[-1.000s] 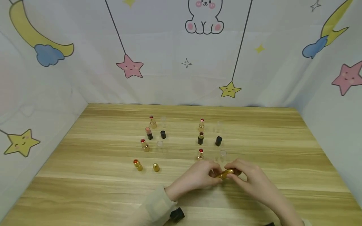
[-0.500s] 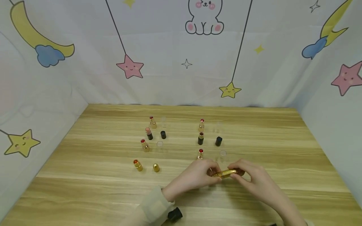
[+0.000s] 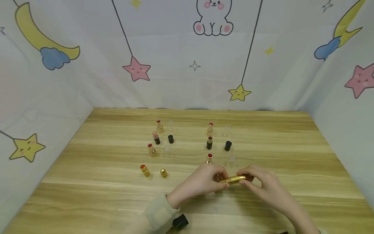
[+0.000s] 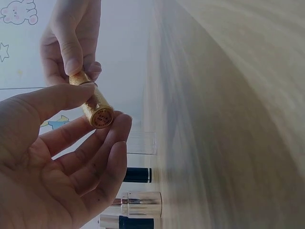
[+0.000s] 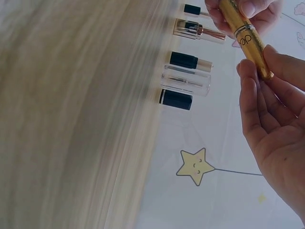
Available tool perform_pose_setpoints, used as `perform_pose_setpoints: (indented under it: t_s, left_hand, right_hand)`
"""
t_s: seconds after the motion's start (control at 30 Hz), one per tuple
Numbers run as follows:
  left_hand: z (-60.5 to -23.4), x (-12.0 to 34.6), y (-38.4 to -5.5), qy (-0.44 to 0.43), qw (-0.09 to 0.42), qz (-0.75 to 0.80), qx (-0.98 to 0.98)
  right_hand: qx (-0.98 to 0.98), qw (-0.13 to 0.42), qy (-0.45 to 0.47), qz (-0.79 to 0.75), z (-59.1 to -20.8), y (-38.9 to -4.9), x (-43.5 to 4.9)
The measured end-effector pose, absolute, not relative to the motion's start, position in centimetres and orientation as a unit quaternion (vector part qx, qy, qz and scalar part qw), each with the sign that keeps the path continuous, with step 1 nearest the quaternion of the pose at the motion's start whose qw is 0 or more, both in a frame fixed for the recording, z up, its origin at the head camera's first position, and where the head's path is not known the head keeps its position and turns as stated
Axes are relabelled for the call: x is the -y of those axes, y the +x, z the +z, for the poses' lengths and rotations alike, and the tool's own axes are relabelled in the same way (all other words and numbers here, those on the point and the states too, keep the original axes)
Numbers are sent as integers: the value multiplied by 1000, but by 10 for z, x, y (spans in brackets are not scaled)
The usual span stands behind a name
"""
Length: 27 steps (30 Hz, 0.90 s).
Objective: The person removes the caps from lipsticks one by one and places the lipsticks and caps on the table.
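Observation:
Both hands hold a gold lipstick tube level above the table. My left hand pinches its base end between thumb and fingers; the round base label shows in the left wrist view. My right hand pinches the rounded cap end. In the right wrist view a silver ring and dark lettering show on the tube, with cap and base in one line. Beyond the left hand stands an uncapped red lipstick, with a clear cap to its right.
Uncapped lipsticks stand in two columns, including a pink one and an orange one. Their caps stand to the right: a gold cap, black caps and clear ones. Patterned cloth walls enclose the wooden table.
The gold lipstick has gone from slanted to nearly level between the hands. My right hand has shifted slightly right; the left hand has barely moved. The head view has shifted a little.

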<state>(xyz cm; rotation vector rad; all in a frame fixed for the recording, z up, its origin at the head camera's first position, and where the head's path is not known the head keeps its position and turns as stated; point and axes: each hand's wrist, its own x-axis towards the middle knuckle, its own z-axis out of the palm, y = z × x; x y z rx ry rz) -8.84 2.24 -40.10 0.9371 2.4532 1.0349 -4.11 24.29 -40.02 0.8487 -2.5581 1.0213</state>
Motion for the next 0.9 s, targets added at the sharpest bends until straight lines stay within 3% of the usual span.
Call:
perform_pose_setpoints:
  t_s: [0.47,0.9]
  left_hand:
    - [-397,-14,-91,316,159,371,-859]
    - [-400,-5,-91,294,165,376,-863]
  right_hand:
    - [877,137,309,340,-391,-46,-238]
    - [892,153,271,329,-388,-41,-239]
